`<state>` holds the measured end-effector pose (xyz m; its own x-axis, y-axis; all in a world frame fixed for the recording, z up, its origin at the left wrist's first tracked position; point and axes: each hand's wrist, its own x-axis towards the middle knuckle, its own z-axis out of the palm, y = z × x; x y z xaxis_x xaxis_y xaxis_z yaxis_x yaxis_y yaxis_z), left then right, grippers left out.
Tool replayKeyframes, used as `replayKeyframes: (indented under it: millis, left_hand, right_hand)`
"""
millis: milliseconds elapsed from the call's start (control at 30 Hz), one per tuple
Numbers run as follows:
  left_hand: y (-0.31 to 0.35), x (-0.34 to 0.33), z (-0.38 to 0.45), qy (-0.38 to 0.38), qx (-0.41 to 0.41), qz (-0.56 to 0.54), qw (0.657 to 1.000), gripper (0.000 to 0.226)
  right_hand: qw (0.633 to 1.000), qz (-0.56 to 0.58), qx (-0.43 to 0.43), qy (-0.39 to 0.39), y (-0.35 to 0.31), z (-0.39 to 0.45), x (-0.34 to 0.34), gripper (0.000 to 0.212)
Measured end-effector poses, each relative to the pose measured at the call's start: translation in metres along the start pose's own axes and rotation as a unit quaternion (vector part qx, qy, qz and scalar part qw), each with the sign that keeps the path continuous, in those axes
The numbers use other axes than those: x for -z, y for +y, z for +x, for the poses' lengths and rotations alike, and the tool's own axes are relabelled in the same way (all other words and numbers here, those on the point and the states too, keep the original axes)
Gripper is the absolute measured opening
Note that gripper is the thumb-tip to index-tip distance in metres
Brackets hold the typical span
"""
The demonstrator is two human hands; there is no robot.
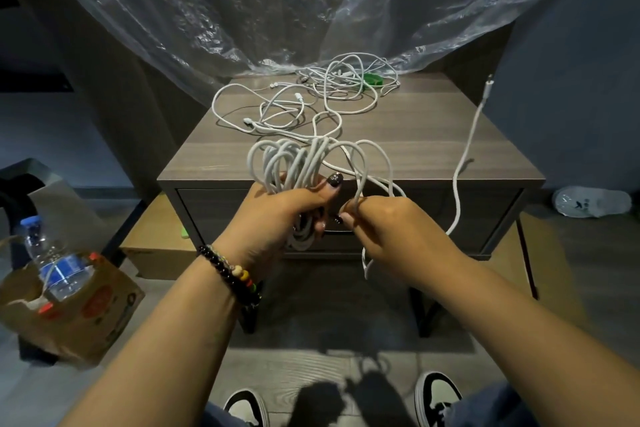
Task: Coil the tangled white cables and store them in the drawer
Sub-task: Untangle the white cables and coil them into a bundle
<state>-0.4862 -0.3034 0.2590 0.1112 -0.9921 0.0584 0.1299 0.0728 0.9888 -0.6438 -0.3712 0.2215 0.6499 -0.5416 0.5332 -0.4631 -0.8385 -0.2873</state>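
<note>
head view: left hand (277, 208) grips a bundle of cable loops (298, 163) just near of the table (415, 142); right hand (391, 229) pinches a strand. more tangled cables (346, 80) lie far. drawer (485, 215) closed. risk: trailing strands snag, loosening loops.

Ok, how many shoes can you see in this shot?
3: a black-and-white sneaker at bottom centre, its mate to the right, and a pale slipper on the floor right of the nightstand.
</note>
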Motion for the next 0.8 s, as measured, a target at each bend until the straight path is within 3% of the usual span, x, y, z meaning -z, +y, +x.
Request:
replayKeyframes:
  millis: [100,267,433,567,667,800]
  left_hand:
    - [-0.001,0.006,-0.001,0.018,-0.001,0.003,1.0,0.019]
    - [0.0,0.003,-0.005,-0.001,-0.019,0.037,0.999,0.032]
    - [0.002,-0.006,-0.008,-0.002,-0.065,0.067,0.996,0.03]
    - [0.0,-0.01,-0.006,-0.016,-0.072,0.081,0.994,0.027]
    - [0.004,-0.011,-0.007,-0.002,-0.063,0.054,0.997,0.024]
    - [0.009,-0.001,-0.002,0.08,-0.033,-0.079,0.993,0.025]
  right_hand:
    - [1.0,0.005,-0.002,0.01,0.002,0.0,0.003,0.037]
    - [0.998,-0.013,-0.029,-0.046,-0.003,0.001,0.005,0.008]
    - [0.993,-0.021,-0.051,-0.107,-0.005,0.001,0.008,0.012]
    - [0.989,-0.027,-0.022,-0.144,-0.005,-0.001,0.001,0.019]
    - [0.992,0.0,-0.018,-0.123,-0.003,0.0,0.0,0.013]
    - [0.997,0.06,-0.016,-0.047,0.004,0.002,0.007,0.015]
